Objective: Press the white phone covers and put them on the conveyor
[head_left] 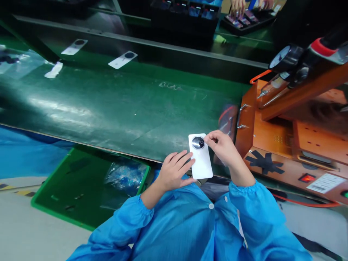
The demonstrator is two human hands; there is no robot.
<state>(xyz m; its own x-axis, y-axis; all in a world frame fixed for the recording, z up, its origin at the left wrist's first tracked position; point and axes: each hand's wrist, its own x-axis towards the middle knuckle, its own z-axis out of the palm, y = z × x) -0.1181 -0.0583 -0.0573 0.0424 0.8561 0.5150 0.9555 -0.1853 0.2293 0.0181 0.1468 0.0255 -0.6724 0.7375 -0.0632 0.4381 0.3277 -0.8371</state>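
A white phone back cover [201, 163] with a round, shiny black camera area [198, 142] is held upright near the table's front edge. My left hand [175, 172] grips its left side, fingers over the edge and thumb at the bottom corner. At the upper right rim of the camera area, my right hand [221, 145] has thumb and forefinger pinched together. Whatever lies between those fingertips is too small to make out. Farther back on the green table [108, 105] lie two similar covers, one white cover [123, 60] and another white cover [74, 47].
An orange machine [272, 134] with a pressure gauge [281, 58] stands at the right. Below the table at left is a green bin [89, 185] holding a clear plastic bag [126, 175]. Across the bench, another person's hands [237, 7] work over a black tray [248, 21].
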